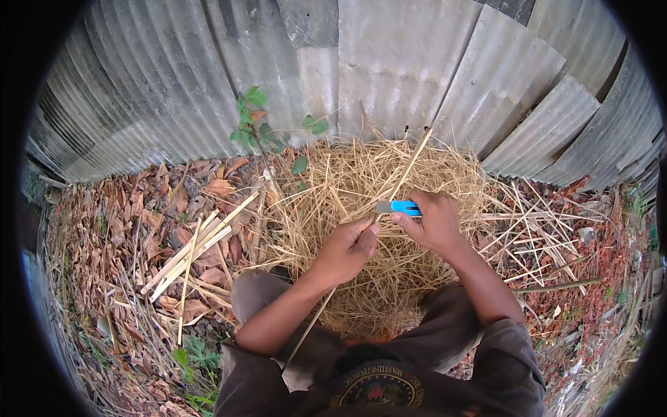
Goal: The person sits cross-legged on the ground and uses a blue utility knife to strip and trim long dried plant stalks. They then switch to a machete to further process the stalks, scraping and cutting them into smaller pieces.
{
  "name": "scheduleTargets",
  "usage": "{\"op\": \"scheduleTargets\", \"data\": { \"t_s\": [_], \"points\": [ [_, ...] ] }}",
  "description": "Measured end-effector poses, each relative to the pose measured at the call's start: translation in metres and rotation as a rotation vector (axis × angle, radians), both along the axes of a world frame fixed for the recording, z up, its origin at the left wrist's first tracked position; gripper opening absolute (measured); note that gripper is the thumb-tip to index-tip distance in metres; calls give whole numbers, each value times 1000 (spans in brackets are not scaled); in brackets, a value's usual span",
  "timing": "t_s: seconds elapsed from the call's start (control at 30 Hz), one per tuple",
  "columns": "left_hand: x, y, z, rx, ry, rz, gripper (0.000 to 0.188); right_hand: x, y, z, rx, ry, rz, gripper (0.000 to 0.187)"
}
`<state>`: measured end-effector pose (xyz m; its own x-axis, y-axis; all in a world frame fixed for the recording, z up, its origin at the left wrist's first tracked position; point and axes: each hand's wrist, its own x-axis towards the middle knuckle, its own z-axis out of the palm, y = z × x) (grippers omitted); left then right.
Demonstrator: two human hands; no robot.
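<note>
My right hand [432,217] is closed round the blue handle of a utility knife [404,208]. The knife's broad grey blade points left and lies against a long, thin strip that looks like split bamboo [410,167]. My left hand [347,249] grips this strip just below the blade, thumb and fingers pinched together. The strip runs from near the metal fence, down through my left hand, and its thin lower end passes by my left forearm toward my lap. A heap of pale, straw-like shavings [326,187] lies beneath both hands.
Several wider pale strips [191,254] lie on dry brown leaves [139,229] at the left. Thin sticks [535,222] are scattered at the right. A corrugated metal fence [403,62] stands beyond the heap, with a small green plant [244,124] at its foot.
</note>
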<state>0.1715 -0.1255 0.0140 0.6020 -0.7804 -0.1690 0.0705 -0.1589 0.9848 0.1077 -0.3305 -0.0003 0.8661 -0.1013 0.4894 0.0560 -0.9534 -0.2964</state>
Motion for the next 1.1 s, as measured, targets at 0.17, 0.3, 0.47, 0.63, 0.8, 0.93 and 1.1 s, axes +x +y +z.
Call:
{"op": "scheduleTargets", "data": {
  "t_s": [0.17, 0.3, 0.47, 0.63, 0.8, 0.93, 1.1],
  "points": [
    [-6, 6, -6, -52, -37, -23, 16, -4, 3, 0, -131, -14, 13, 66],
    [-11, 12, -9, -44, -58, 0, 15, -10, 8, -4, -147, 69, -3, 64],
    [-20, 20, -15, -37, -278, 51, 15, -8, 9, -7, -219, -72, 30, 66],
    [-23, 22, -12, -54, -272, 76, 14, 3, -5, -15, -257, -125, -13, 67],
    [-21, 24, -14, 5, -270, 74, 24, 16, -11, -24, -293, -153, 23, 67],
    [-31, 31, -19, 31, -258, -4, 31, 23, -62, -22, -251, -104, -273, 73],
    [-32, 34, -19, 95, -118, -28, 30, 26, -72, -32, -260, -63, -332, 75]
  ]
}}
